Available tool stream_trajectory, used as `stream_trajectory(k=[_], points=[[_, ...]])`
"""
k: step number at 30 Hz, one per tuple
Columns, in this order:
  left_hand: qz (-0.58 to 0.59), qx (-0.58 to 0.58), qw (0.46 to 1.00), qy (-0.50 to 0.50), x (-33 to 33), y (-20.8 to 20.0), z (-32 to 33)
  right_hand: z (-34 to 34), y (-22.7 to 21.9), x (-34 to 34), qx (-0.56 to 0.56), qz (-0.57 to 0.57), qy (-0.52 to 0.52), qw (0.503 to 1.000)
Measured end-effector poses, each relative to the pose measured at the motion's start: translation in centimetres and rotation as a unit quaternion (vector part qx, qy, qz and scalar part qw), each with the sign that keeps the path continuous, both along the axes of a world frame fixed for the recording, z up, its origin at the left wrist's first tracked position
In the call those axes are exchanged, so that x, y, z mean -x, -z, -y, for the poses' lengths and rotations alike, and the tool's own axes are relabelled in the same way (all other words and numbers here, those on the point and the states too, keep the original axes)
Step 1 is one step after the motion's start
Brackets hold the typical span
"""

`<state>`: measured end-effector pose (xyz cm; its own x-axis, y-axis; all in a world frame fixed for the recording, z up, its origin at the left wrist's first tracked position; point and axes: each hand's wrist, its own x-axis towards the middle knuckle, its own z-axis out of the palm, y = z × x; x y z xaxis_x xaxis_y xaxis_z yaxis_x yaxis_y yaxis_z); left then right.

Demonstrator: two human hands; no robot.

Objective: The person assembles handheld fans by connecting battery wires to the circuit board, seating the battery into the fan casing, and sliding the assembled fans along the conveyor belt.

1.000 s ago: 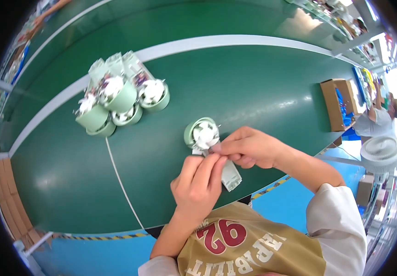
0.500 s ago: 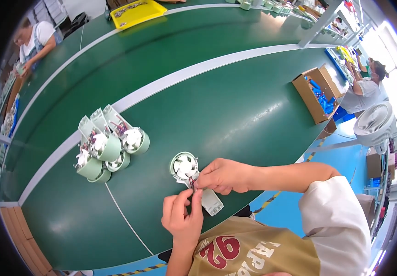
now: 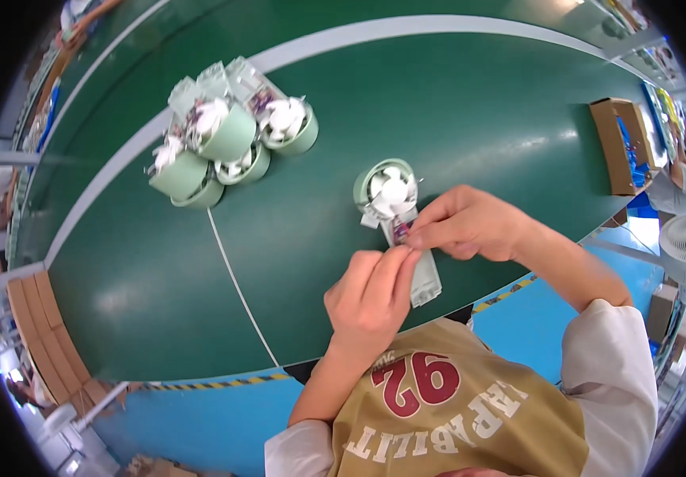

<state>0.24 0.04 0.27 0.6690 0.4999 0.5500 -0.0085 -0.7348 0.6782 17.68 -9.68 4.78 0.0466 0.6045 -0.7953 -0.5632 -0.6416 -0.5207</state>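
A small handheld fan unit [image 3: 392, 189] with white blades in a pale green ring lies face up on the green bench. Its open pale handle shell [image 3: 425, 280] extends toward me, with reddish wires [image 3: 401, 229] bunched at the neck. My right hand [image 3: 470, 224] pinches thumb and forefinger at these wires from the right. Just below, my left hand [image 3: 368, 296] is closed, its fingertips pressed together and touching the same spot. Whatever the left fingertips hold is too small to make out.
Several similar half-open fan units [image 3: 227, 135] stand clustered at the left on the bench [image 3: 311, 262]. A cardboard box [image 3: 612, 151] with blue cylindrical parts sits at the far right. Brown cartons [image 3: 44, 334] are stacked beyond the left end; a white standing fan [image 3: 683, 246] is at the right.
The view has shifted, so the bench and fan units appear higher and farther right. Both hands stay at the fan's neck; the left fingertips have drawn together, closer to the right ones.
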Motion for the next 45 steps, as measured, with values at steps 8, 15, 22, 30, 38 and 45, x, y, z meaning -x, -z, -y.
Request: stream_trajectory(k=[8, 15, 22, 30, 38, 45], points=[[0.005, -0.019, 1.000, -0.010, 0.3, 0.9, 0.9, -0.2, -0.8, -0.1, 0.025, 0.118, -0.062, 0.991], [0.011, 0.079, 0.997, -0.018, 0.7, 0.7, 1.3, 0.3, -0.6, 0.3, 0.016, 0.054, -0.018, 0.998], [0.006, 0.116, 0.993, 0.000, 0.4, 0.8, 1.3, 0.6, -0.5, 0.5, 0.024, 0.053, 0.003, 0.998], [-0.139, 0.178, 0.973, -0.039, 1.3, 0.8, 2.5, 1.0, 0.0, 0.9, -0.064, 0.212, -0.041, 0.974], [-0.160, 0.232, 0.959, 0.023, 1.4, 1.3, 1.8, 1.4, 0.4, 0.5, -0.167, 0.507, -0.136, 0.835], [-0.138, 0.276, 0.951, 0.023, 1.2, 1.3, 1.5, 1.9, 1.3, 0.6, -0.237, 0.586, -0.164, 0.757]])
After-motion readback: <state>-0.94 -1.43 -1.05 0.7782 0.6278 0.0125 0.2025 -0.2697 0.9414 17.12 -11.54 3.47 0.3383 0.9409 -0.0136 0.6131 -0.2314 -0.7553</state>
